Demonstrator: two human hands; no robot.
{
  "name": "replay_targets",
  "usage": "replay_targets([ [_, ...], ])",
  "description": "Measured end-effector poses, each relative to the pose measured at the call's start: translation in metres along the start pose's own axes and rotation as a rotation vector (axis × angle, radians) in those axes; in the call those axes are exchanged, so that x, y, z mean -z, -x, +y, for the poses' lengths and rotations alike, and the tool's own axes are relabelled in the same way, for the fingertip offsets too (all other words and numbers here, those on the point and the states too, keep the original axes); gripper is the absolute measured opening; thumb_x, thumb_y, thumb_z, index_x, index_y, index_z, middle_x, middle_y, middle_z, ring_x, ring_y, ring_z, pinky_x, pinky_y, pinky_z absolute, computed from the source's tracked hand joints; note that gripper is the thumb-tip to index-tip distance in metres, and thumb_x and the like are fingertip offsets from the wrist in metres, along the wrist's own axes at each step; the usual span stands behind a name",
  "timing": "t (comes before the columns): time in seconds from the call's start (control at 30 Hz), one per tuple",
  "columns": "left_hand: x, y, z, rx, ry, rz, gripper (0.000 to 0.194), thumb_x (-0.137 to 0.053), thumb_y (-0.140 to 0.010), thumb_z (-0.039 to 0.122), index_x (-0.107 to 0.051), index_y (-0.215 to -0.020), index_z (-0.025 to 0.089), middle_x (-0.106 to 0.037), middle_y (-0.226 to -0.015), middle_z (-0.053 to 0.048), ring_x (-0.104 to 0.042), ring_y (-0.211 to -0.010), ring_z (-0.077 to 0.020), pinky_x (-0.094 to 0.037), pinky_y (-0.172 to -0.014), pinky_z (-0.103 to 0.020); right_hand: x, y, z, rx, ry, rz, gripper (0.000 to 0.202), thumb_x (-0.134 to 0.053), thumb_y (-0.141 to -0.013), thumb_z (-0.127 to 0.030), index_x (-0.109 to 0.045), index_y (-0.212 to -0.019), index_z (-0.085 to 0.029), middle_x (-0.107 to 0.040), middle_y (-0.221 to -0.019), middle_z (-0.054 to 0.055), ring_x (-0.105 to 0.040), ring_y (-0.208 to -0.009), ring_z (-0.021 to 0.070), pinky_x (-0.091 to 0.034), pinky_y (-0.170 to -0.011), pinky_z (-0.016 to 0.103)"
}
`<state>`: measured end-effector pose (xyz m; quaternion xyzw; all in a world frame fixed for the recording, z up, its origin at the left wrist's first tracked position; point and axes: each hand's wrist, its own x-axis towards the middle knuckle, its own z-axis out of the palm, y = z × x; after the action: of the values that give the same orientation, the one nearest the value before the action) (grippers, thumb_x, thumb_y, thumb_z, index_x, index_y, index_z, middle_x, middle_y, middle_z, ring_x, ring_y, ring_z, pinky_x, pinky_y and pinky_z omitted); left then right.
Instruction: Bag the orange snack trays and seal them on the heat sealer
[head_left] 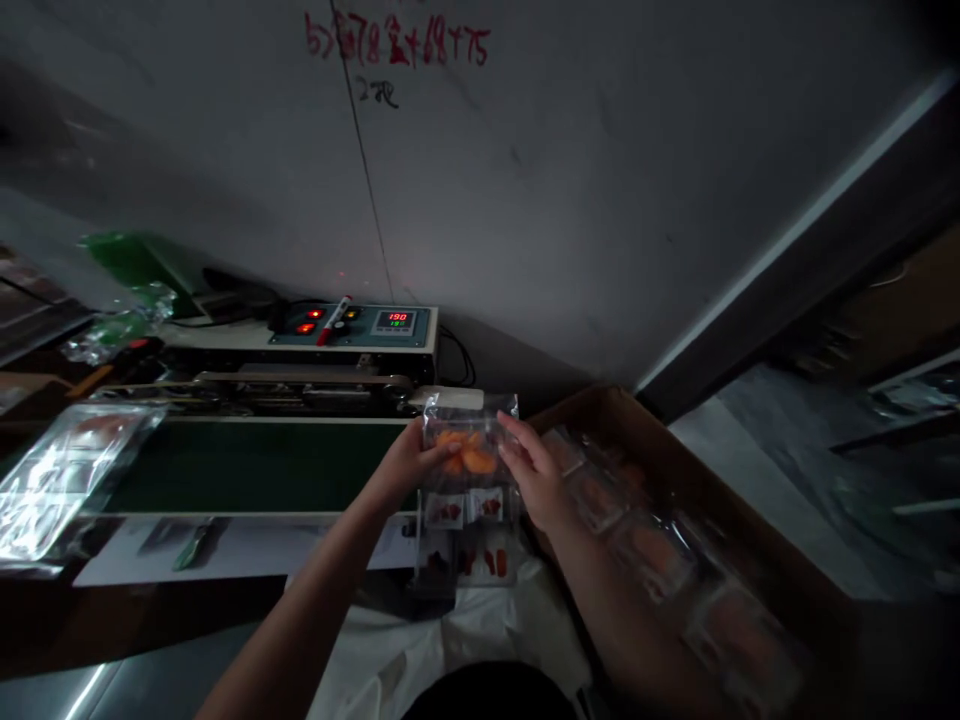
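Note:
Both hands hold a clear plastic bag (463, 455) upright in front of the right end of a sealing machine. Inside are orange pieces at the top, small printed sachets (447, 510) below them, and dark and reddish pieces at the bottom. My left hand (405, 465) grips the bag's left edge, its thumb across the front. My right hand (536, 475) pinches the upper right edge between thumb and fingers. The sealing machine (352, 330) has lit red switches and a red and green number display.
A dark green conveyor belt (262, 465) runs left from the bag, with another filled clear bag (71, 480) at its far end. On the right, a cardboard box (622, 405) contains several filled bags (652, 555). A red-and-white marker (334, 320) rests on the machine.

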<state>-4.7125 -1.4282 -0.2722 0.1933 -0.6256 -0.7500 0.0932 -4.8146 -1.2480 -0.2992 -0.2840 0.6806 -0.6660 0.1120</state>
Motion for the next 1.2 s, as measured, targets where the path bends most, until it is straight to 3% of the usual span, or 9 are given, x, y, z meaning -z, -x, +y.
replay_targets([
  [0.1, 0.003, -0.005, -0.015, 0.08, 0.137, 0.138, 0.057, -0.084, -0.059, 0.051, -0.061, -0.099, 0.016, -0.068, -0.086, -0.004, -0.064, -0.068, -0.0162, -0.05, -0.061, -0.025, -0.017, 0.002, 0.029, 0.077, 0.15, 0.104, 0.045, -0.053, -0.091, -0.043, -0.057, -0.134, -0.027, -0.05, -0.143, 0.008, -0.047, -0.133, 0.0218, -0.04, -0.113, 0.044],
  [0.27, 0.017, -0.017, -0.026, 0.134, 0.219, 0.419, 0.051, -0.085, -0.05, 0.051, -0.062, -0.077, 0.015, -0.062, -0.068, -0.001, -0.058, -0.055, -0.0111, -0.044, -0.052, -0.02, -0.026, -0.006, 0.052, 0.136, 0.258, 0.147, 0.047, -0.048, -0.093, -0.037, -0.05, -0.139, -0.025, -0.047, -0.146, 0.01, -0.045, -0.134, 0.0215, -0.041, -0.111, 0.044],
  [0.37, 0.022, -0.028, -0.028, 0.101, 0.145, 0.496, 0.046, -0.083, -0.05, 0.048, -0.065, -0.072, 0.013, -0.061, -0.062, -0.001, -0.055, -0.053, -0.0107, -0.04, -0.05, -0.02, -0.033, -0.008, 0.055, 0.118, 0.262, 0.193, 0.047, -0.051, -0.091, -0.035, -0.053, -0.137, -0.023, -0.05, -0.142, 0.011, -0.048, -0.131, 0.0229, -0.043, -0.109, 0.045],
  [0.6, 0.029, -0.047, -0.03, 0.147, 0.275, 0.58, 0.037, -0.08, -0.046, 0.039, -0.059, -0.065, 0.014, -0.053, -0.052, 0.003, -0.046, -0.044, -0.0073, -0.031, -0.042, -0.019, -0.058, -0.02, 0.061, 0.01, 0.229, 0.282, 0.046, -0.052, -0.086, -0.034, -0.056, -0.13, -0.021, -0.054, -0.134, 0.015, -0.052, -0.124, 0.0276, -0.046, -0.103, 0.048],
  [0.8, 0.053, -0.047, -0.03, 0.152, 0.255, 0.646, 0.037, -0.079, -0.046, 0.038, -0.059, -0.065, 0.014, -0.052, -0.049, 0.004, -0.044, -0.04, -0.0079, -0.027, -0.039, -0.019, -0.089, -0.026, 0.064, 0.063, 0.225, 0.29, 0.044, -0.048, -0.088, -0.028, -0.052, -0.131, -0.022, -0.048, -0.133, 0.015, -0.052, -0.118, 0.0265, -0.05, -0.097, 0.045],
  [1.0, 0.081, -0.034, -0.007, 0.203, 0.182, 0.763, 0.027, -0.076, -0.055, 0.028, -0.061, -0.071, 0.013, -0.054, -0.047, 0.006, -0.046, -0.04, -0.0076, -0.033, -0.04, -0.019, -0.138, -0.035, 0.053, 0.018, 0.269, 0.218, 0.054, -0.05, -0.086, -0.014, -0.046, -0.139, -0.022, -0.048, -0.127, 0.016, -0.052, -0.117, 0.0288, -0.047, -0.1, 0.049],
  [1.1, 0.095, -0.018, 0.009, 0.286, 0.063, 0.783, 0.026, -0.078, -0.058, 0.027, -0.064, -0.077, 0.015, -0.055, -0.046, 0.009, -0.046, -0.041, -0.0073, -0.037, -0.041, -0.018, -0.162, -0.035, 0.035, -0.033, 0.366, 0.132, 0.058, -0.054, -0.084, -0.009, -0.044, -0.141, -0.017, -0.048, -0.129, 0.018, -0.052, -0.12, 0.0277, -0.046, -0.104, 0.044],
  [1.17, 0.105, -0.007, 0.016, 0.295, -0.192, 0.841, 0.025, -0.076, -0.062, 0.035, -0.064, -0.076, 0.018, -0.056, -0.044, 0.01, -0.048, -0.041, -0.0091, -0.04, -0.041, -0.02, -0.158, -0.037, 0.026, 0.031, 0.417, 0.102, 0.057, -0.058, -0.086, -0.016, -0.042, -0.142, -0.015, -0.048, -0.13, 0.018, -0.052, -0.121, 0.0262, -0.046, -0.104, 0.039],
  [1.2, 0.11, -0.003, 0.018, 0.224, -0.351, 0.852, 0.026, -0.073, -0.066, 0.042, -0.064, -0.074, 0.02, -0.055, -0.042, 0.009, -0.049, -0.041, -0.0112, -0.042, -0.041, -0.023, -0.145, -0.038, 0.023, 0.087, 0.441, 0.096, 0.056, -0.058, -0.088, -0.023, -0.042, -0.142, -0.016, -0.049, -0.13, 0.016, -0.052, -0.122, 0.0251, -0.046, -0.104, 0.038],
])
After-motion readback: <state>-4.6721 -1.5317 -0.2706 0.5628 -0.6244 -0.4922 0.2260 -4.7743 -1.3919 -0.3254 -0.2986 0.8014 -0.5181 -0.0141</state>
